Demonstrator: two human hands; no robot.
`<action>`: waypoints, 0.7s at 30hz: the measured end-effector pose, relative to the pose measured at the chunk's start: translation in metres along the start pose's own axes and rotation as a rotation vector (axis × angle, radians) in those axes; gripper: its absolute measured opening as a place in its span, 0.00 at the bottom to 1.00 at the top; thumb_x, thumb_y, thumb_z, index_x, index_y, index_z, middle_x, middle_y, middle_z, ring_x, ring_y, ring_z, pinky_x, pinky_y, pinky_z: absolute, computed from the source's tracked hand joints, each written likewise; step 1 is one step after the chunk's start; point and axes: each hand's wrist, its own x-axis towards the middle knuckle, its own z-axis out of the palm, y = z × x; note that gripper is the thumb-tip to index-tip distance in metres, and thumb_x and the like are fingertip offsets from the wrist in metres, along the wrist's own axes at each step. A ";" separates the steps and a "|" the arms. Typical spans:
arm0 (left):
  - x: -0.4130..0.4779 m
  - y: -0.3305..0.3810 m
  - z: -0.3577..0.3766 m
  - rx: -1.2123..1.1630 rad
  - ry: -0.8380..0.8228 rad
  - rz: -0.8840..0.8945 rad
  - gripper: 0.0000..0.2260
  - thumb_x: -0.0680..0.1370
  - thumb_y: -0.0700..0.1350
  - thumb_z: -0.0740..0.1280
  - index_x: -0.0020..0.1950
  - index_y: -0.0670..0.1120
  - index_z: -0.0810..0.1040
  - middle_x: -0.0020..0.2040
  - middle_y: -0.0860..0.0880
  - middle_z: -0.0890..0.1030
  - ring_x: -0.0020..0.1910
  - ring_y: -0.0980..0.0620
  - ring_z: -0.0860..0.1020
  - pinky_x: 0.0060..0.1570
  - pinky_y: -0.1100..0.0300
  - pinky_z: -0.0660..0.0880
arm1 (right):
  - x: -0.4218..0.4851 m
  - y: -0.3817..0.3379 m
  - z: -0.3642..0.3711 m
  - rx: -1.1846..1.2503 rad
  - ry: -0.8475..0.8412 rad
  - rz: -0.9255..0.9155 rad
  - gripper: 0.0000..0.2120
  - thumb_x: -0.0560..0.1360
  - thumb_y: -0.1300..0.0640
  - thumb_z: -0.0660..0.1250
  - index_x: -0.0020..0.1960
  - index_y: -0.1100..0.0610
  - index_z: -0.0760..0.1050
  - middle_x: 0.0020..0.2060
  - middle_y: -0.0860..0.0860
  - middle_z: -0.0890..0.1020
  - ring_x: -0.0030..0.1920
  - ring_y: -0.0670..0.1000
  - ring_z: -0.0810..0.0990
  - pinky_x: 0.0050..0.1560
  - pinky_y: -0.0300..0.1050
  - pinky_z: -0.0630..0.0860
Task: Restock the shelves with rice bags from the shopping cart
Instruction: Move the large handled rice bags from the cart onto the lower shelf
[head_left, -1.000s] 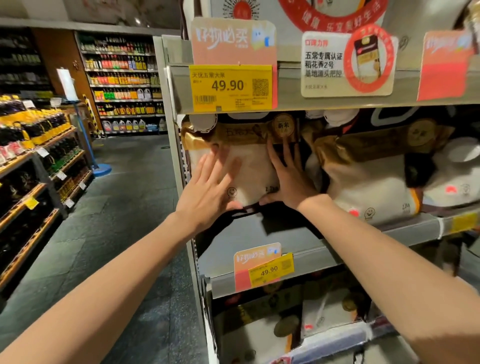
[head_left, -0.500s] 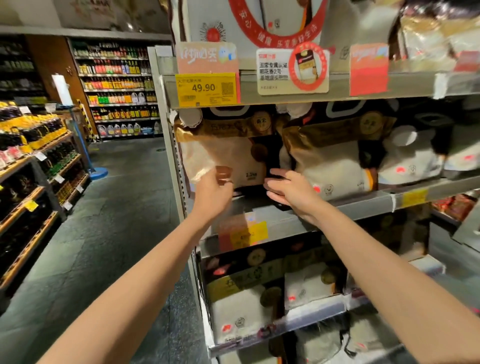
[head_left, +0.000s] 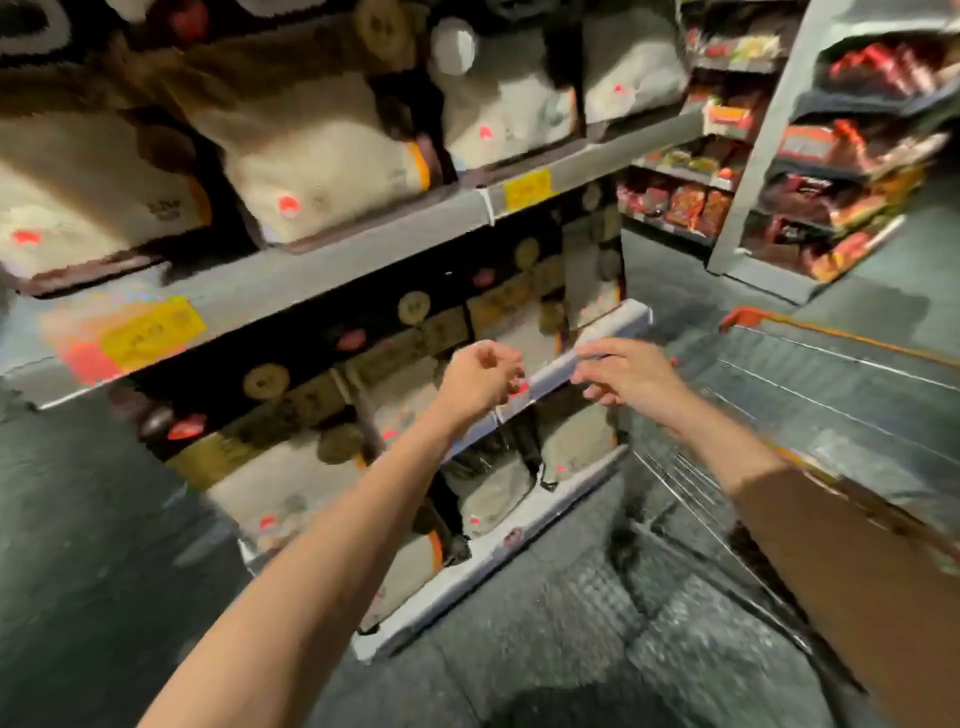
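Note:
The view is blurred by motion. White and gold rice bags (head_left: 311, 171) fill the grey shelves (head_left: 363, 254), with more bags (head_left: 291, 483) on the rows below. The shopping cart (head_left: 841, 374), wire with an orange rim, stands at the right. My left hand (head_left: 480, 382) hangs in the air in front of the lower shelf edge, fingers loosely curled and holding nothing. My right hand (head_left: 628, 374) is beside it, near the cart's left side, fingers relaxed and empty. The cart's inside is partly hidden by my right arm.
A second shelving unit (head_left: 831, 171) with red packets stands at the far right, past the cart. Yellow price tags (head_left: 150, 330) sit on the shelf edges. Dark tiled floor (head_left: 597, 623) runs between the shelves and the cart.
Both hands have left the rice bag on the shelf and dropped lower. My view has swung right and down, bringing the cart into sight.

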 end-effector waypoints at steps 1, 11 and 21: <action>0.001 -0.007 0.025 0.066 -0.055 0.013 0.10 0.79 0.36 0.66 0.38 0.45 0.77 0.35 0.46 0.78 0.30 0.56 0.76 0.34 0.62 0.72 | -0.008 0.023 -0.017 0.028 0.010 0.041 0.13 0.76 0.68 0.67 0.60 0.62 0.75 0.32 0.50 0.81 0.22 0.39 0.75 0.24 0.30 0.69; 0.017 -0.043 0.252 0.298 -0.540 0.087 0.11 0.78 0.32 0.66 0.39 0.45 0.77 0.37 0.47 0.77 0.27 0.69 0.71 0.34 0.66 0.69 | -0.083 0.184 -0.180 0.071 0.401 0.307 0.11 0.76 0.67 0.67 0.58 0.61 0.76 0.47 0.57 0.80 0.32 0.42 0.76 0.29 0.30 0.72; 0.119 -0.075 0.439 0.498 -0.682 0.207 0.06 0.78 0.39 0.68 0.53 0.45 0.82 0.47 0.53 0.82 0.44 0.59 0.78 0.50 0.64 0.74 | -0.044 0.287 -0.300 0.031 0.703 0.495 0.10 0.76 0.65 0.69 0.57 0.60 0.78 0.42 0.51 0.80 0.31 0.38 0.78 0.33 0.34 0.73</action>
